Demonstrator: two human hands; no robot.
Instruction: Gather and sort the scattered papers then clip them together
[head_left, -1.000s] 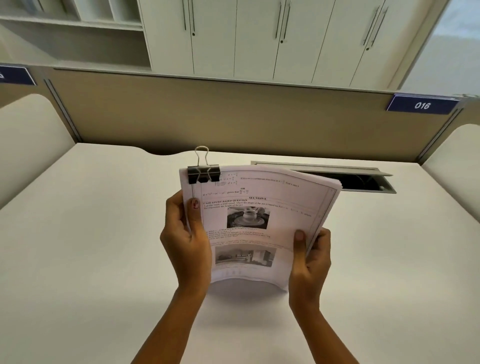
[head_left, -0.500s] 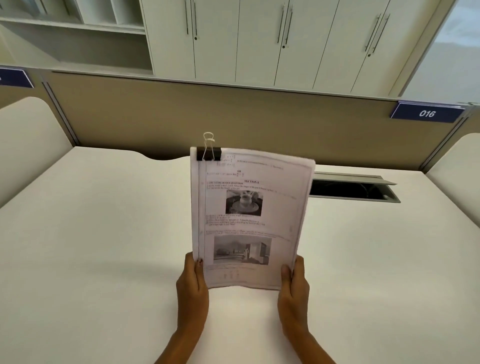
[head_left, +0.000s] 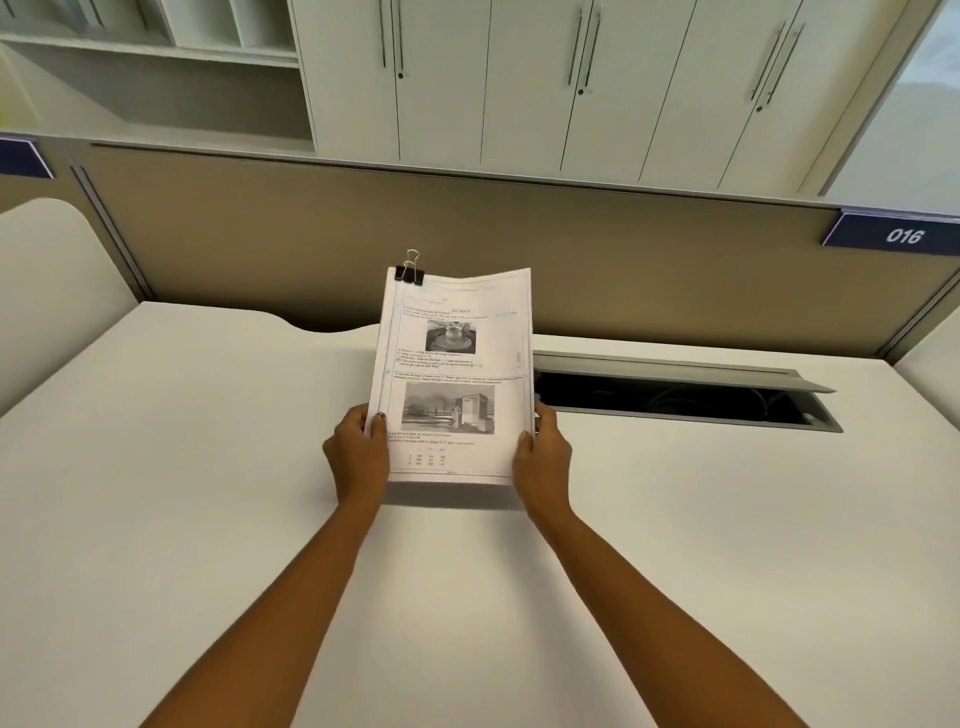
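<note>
Head view: left hand and right hand each grip the binder-clipped paper stack above the table

- We see the left hand and right hand gripping the lower side edges of the paper stack, held upright above the white bench.
- A black binder clip bites its top left corner.
- An open cable hatch lies right of the stack.

An office: partitioned desk; numbered plate; cabinets.
</note>
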